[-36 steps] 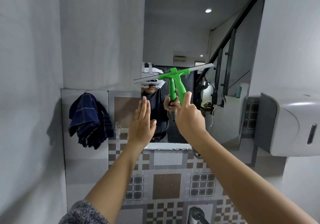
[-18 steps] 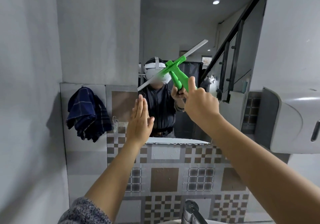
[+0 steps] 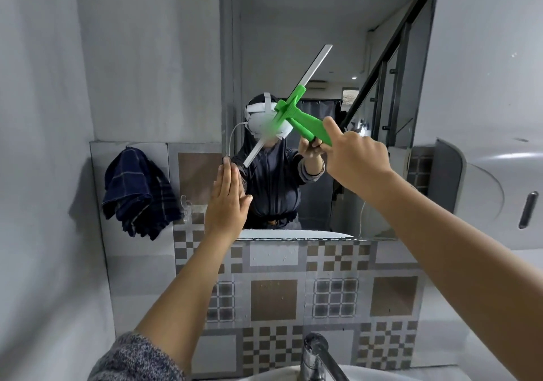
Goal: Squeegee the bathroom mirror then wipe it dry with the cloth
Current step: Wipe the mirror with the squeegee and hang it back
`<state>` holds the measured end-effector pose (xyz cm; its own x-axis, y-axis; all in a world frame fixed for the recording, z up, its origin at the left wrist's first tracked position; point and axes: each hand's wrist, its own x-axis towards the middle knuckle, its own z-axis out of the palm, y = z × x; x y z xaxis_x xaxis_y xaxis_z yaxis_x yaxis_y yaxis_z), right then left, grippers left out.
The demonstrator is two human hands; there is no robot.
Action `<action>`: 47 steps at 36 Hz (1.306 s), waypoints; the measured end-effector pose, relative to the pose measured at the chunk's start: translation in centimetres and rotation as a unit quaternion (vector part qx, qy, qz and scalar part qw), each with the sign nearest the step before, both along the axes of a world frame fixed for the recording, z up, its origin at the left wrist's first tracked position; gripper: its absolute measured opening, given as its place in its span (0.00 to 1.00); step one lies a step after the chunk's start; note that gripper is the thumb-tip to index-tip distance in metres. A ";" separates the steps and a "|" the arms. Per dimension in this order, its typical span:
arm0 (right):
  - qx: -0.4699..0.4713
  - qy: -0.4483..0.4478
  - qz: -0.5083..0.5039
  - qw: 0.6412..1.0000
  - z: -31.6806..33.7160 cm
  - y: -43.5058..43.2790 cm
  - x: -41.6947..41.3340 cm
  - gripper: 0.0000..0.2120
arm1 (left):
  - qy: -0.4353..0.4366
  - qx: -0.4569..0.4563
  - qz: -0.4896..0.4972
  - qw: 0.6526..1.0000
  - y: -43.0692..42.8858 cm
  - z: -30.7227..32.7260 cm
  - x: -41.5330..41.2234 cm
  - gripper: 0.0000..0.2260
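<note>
The right hand [image 3: 357,157] is wrapped around the bottom of the handle of a bright green plastic squeegee with a long grey blade [image 3: 296,107]. The thumb sticks up along the handle. Up and to the left of that grip, the handle gets thin and meets a green bar that clamps the blade. The blade is a long, flat, pale grey strip. It is tilted, with one end high up to the right of the grip and the other end low down to the left. The squeegee is held up against the tall bathroom mirror [image 3: 293,27], but I cannot tell if the blade really touches the glass.

The left hand [image 3: 227,204] holds nothing. It is flat and open, fingers straight and close together, lying at the left edge of the mirror, down and to the left of the grip. The low end of the blade is just above its fingertips.

Far off to the left of the grip, a dark blue checked cloth [image 3: 138,195] hangs bunched up on the wall. Below the grip are brown and grey patterned wall tiles [image 3: 276,295], and lower down a shiny metal tap [image 3: 317,357].
</note>
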<state>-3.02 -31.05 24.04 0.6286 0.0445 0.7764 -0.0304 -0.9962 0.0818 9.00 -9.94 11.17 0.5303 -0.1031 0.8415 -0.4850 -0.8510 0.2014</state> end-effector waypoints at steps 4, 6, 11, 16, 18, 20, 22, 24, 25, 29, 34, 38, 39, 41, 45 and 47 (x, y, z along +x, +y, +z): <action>0.016 -0.008 0.009 1.000 -0.3 -2.0 -0.3 0.20 | -0.002 -0.006 -0.009 1.000 0.1 -0.1 0.2 0.37; 0.022 -0.012 0.013 1.000 -0.7 -3.2 -0.5 0.20 | -0.005 -0.005 -0.017 1.000 0.2 -0.2 0.3 0.38; 0.054 -0.004 -0.002 0.999 -2.2 -6.3 -1.4 0.20 | -0.011 -0.005 -0.030 0.999 0.4 -0.2 0.1 0.37; 0.107 0.000 -0.029 0.994 -4.1 -8.4 -2.4 0.20 | -0.016 0.008 -0.001 1.000 0.5 0.1 0.0 0.36; 0.125 -0.005 -0.035 0.992 -5.0 -8.9 -2.5 0.19 | -0.025 0.012 0.009 1.000 0.6 0.3 0.0 0.34; 0.138 -0.008 -0.037 0.990 -5.8 -9.2 -2.6 0.19 | -0.034 0.013 0.018 0.999 0.7 0.7 0.0 0.32; 0.154 -0.006 -0.039 0.987 -6.5 -9.3 -2.5 0.19 | -0.046 0.014 0.015 0.999 0.9 1.1 0.1 0.31; 0.171 -0.010 -0.038 0.985 -7.2 -9.2 -2.3 0.21 | -0.059 0.013 0.004 0.998 1.2 1.8 0.3 0.30; 0.178 -0.013 -0.035 0.983 -7.4 -9.2 -2.2 0.21 | -0.064 0.015 0.001 0.998 1.3 2.1 0.4 0.30; 0.215 -0.022 -0.027 0.976 -8.4 -8.5 -1.8 0.22 | -0.084 0.033 0.003 0.996 2.0 3.8 0.8 0.28; 0.292 -0.036 -0.002 0.956 -10.2 -6.9 -1.1 0.21 | -0.089 0.062 0.011 0.994 2.7 5.6 1.1 0.28; 0.358 -0.034 0.030 0.933 -11.4 -5.5 -0.7 0.22 | -0.089 0.087 0.008 0.992 3.3 6.3 1.4 0.30; 0.370 -0.036 0.035 0.928 -11.6 -5.2 -0.7 0.21 | -0.090 0.091 0.005 0.992 3.4 6.5 1.4 0.30; 0.397 -0.037 0.041 0.916 -11.8 -4.6 -0.5 0.20 | -0.093 0.100 0.001 0.991 3.7 6.7 1.4 0.30; 0.456 -0.043 0.055 0.887 -12.1 -2.6 -0.4 0.15 | -0.100 0.115 -0.004 0.988 4.1 6.9 1.2 0.30; 0.486 -0.054 0.068 0.870 -12.3 -1.4 -0.2 0.11 | -0.104 0.114 -0.006 0.988 4.3 7.3 1.1 0.29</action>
<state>-3.22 -32.47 11.73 0.5899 -0.5979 0.5428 0.1379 -0.5877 -0.7972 10.14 -5.67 18.44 0.3455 -0.3088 0.8862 -0.5067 -0.8562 -0.1008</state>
